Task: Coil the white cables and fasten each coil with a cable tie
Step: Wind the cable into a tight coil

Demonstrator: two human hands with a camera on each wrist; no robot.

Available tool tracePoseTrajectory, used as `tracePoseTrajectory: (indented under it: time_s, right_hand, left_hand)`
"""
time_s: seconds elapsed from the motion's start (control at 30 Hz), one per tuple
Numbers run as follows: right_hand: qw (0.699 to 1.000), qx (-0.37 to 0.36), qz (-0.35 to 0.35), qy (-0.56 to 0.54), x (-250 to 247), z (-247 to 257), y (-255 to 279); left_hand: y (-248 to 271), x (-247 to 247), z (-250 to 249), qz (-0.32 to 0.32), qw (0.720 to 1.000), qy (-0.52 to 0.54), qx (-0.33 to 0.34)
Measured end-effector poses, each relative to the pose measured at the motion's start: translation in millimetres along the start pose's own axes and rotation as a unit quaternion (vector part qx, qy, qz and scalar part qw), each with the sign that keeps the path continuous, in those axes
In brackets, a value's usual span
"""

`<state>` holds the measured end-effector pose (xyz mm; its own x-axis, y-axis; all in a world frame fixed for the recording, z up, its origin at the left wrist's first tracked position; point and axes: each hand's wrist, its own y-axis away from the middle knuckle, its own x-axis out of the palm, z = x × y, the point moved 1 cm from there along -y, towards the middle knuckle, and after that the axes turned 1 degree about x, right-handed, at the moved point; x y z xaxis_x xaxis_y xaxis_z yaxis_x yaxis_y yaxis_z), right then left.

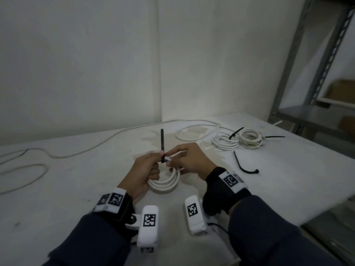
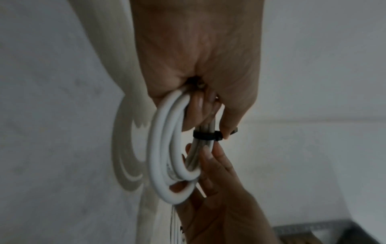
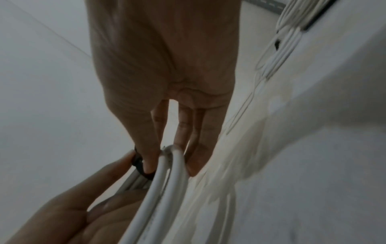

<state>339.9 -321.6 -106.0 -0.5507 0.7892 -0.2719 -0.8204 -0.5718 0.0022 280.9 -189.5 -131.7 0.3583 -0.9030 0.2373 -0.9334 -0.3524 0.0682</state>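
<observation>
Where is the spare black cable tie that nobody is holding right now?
In the head view the loose cable tie lies curved on the white table, just right of the right hand and nearer than the two tied coils.

The left hand (image 1: pixel 146 169) hides the near-left part of the coil (image 1: pixel 165 184). A loose white cable (image 1: pixel 23 169) runs off the bench's (image 1: pixel 76 198) left edge. The shelf boxes (image 1: pixel 343 92) are blurred.
</observation>
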Motion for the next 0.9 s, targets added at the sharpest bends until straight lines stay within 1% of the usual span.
tracePoseTrajectory:
  time_s: [0.07, 0.13, 0.17, 0.27, 0.33, 0.37, 0.4, 0.43, 0.47, 0.5, 0.53, 0.57, 0.6, 0.63, 0.7, 0.73, 0.77, 0.8, 0.83, 0.87, 0.9]
  right_hand:
    - [0.998, 0.005, -0.059, 0.012, -29.6, -4.3, -8.4]
    - [0.990, 0.015, -0.142, 0.003, -62.0, -10.4, -19.8]
    - [0.980, 0.020, -0.199, -0.013, -80.7, -14.9, -25.9]
    - [0.930, 0.035, -0.360, -0.065, -135.6, -28.3, -41.3]
    - [0.896, 0.054, -0.436, -0.070, -166.3, -41.7, -53.3]
    - [0.881, 0.059, -0.465, -0.066, -179.1, -48.8, -60.0]
    - [0.874, 0.069, -0.478, -0.055, -188.6, -55.0, -66.8]
    - [0.879, 0.077, -0.469, -0.030, -194.4, -59.1, -73.0]
    - [0.894, 0.090, -0.440, 0.016, -196.8, -63.0, -78.4]
    - [0.905, 0.106, -0.406, 0.066, -197.1, -66.6, -82.7]
    - [0.913, 0.120, -0.378, 0.096, -194.5, -67.0, -85.0]
    - [0.921, 0.121, -0.355, 0.107, -192.5, -68.5, -87.7]
    - [0.926, 0.120, -0.343, 0.103, -190.5, -70.3, -89.5]
    - [0.928, 0.114, -0.341, 0.093, -190.1, -73.9, -92.3]
    - [0.928, 0.123, -0.346, 0.069, -188.1, -76.4, -96.0]
    - [0.926, 0.128, -0.349, 0.064, -186.2, -75.5, -96.1]
    - [0.921, 0.133, -0.360, 0.065, -184.5, -73.7, -95.4]
    - [0.914, 0.130, -0.378, 0.070, -183.4, -72.2, -94.0]
    - [0.904, 0.118, -0.403, 0.076, -181.5, -69.3, -92.2]
    - [0.897, 0.105, -0.422, 0.081, -176.7, -64.4, -89.2]
    - [0.895, 0.089, -0.429, 0.080, -171.6, -60.3, -86.6]
  left_hand:
    - [-17.7, 27.1, -1.8, 0.009, 1.000, -0.028, 0.001]
    - [-39.0, 49.2, -4.8, 0.010, 0.992, -0.127, 0.017]
    - [-51.2, 57.5, -6.0, 0.012, 0.980, -0.196, 0.030]
    - [-89.3, 69.7, -5.6, 0.035, 0.924, -0.374, 0.077]
    - [-117.0, 73.4, 0.4, 0.071, 0.876, -0.469, 0.091]
    - [-131.3, 75.0, 5.2, 0.091, 0.853, -0.507, 0.087]
    - [-143.8, 77.2, 10.5, 0.109, 0.832, -0.538, 0.074]
    - [-155.5, 78.7, 16.2, 0.125, 0.809, -0.571, 0.055]
    - [-165.1, 80.9, 20.9, 0.140, 0.779, -0.610, 0.035]
    - [-172.4, 82.9, 24.2, 0.146, 0.741, -0.656, 0.019]
    - [-177.9, 84.7, 26.3, 0.137, 0.702, -0.699, 0.018]
    - [-180.9, 86.6, 26.6, 0.116, 0.670, -0.733, 0.032]
    - [-182.0, 88.3, 25.4, 0.087, 0.653, -0.750, 0.056]
    - [-181.5, 88.6, 24.0, 0.057, 0.649, -0.754, 0.077]
    - [-179.9, 86.6, 21.0, 0.011, 0.661, -0.743, 0.101]
    - [-178.4, 84.2, 18.2, -0.008, 0.676, -0.727, 0.120]
    - [-176.1, 82.3, 13.1, -0.027, 0.710, -0.689, 0.143]
    - [-174.2, 81.0, 6.2, -0.053, 0.771, -0.613, 0.167]
    - [-172.9, 78.6, -1.9, -0.089, 0.848, -0.487, 0.190]
    - [-172.1, 75.3, -9.8, -0.134, 0.922, -0.310, 0.189]
    - [-174.1, 71.7, -15.8, -0.163, 0.967, -0.118, 0.157]
